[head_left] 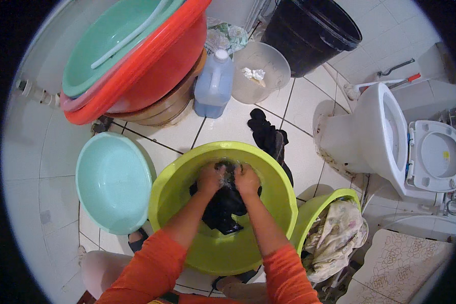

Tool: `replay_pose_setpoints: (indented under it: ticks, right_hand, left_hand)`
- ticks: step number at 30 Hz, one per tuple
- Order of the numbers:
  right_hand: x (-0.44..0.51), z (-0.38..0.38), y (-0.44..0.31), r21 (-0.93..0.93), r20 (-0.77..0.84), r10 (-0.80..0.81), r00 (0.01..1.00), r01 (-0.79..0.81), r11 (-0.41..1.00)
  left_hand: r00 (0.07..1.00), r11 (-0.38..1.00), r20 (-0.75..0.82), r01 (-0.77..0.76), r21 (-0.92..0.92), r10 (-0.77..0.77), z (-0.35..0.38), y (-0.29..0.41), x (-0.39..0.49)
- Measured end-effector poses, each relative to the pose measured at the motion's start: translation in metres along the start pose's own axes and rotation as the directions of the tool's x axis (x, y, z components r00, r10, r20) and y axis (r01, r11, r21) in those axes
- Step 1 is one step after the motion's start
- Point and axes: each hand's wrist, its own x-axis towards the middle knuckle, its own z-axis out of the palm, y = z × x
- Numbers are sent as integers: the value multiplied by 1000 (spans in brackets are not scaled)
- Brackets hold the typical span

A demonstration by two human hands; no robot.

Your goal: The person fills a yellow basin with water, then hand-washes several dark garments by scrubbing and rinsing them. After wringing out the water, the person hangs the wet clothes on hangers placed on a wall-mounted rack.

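Observation:
A large yellow-green plastic basin (222,262) stands on the tiled floor before me, with a little water inside. Both hands are over it, gripping a wet black cloth (224,205) that hangs down into the basin. My left hand (210,178) holds the cloth's upper edge on the left; my right hand (247,179) holds it a short way to the right. Between the hands the water and cloth look blurred. Just beyond the basin's rim, more black cloth (266,133) lies bunched on the floor.
A pale turquoise basin (114,182) stands left; a green basket (315,212) of laundry (338,231) is right. Beyond are stacked tubs (167,64), a blue jug (214,85), a translucent bin (250,91) and a black bucket (300,38). A toilet (364,133) stands right.

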Motion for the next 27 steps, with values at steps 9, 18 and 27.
replay_pose_setpoints:
  ticks: [9, 18, 27]
  right_hand:
    - [-85, -87, 12, 161, -46, -433, 900, 434, 886]
    - [-73, 16, 37, -218, 87, -337, 937, 348, 912]
    - [-11, -23, 12, -259, 294, -506, 811, 577, 775]
  left_hand:
    - [999, 746, -29, -43, -664, 31, -66, 12, -56]
    - [988, 938, -35, -131, 322, 150, -13, -15, -64]
    - [973, 948, 26, -230, 221, 230, -10, 1, -26]
